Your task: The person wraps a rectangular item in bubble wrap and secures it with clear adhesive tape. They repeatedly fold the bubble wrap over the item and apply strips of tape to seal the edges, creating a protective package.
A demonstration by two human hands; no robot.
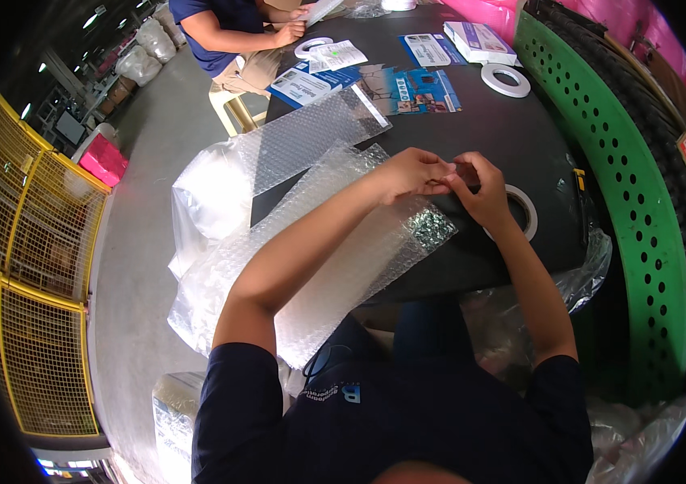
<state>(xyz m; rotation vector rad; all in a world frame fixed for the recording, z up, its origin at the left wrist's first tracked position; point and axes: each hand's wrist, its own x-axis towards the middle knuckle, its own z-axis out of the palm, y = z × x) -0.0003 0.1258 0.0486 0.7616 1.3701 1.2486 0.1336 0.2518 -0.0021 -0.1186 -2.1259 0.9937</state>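
Note:
My left hand and my right hand meet above the dark table, fingertips pinched close together. Whatever is between the fingers is too small to make out. Below my left forearm, clear bubble wrap lies across the table's near left edge and hangs over my lap. Its shiny end sits just under my hands. A white roll of tape lies flat beside my right wrist, partly covered by it. Farther left, another bubble wrap piece with a white strip along its end is spread out.
A yellow-handled cutter lies at the table's right side, near a green perforated panel. Another tape roll, a white box and blue printed sheets are farther back. A co-worker sits at the far left, holding something pale.

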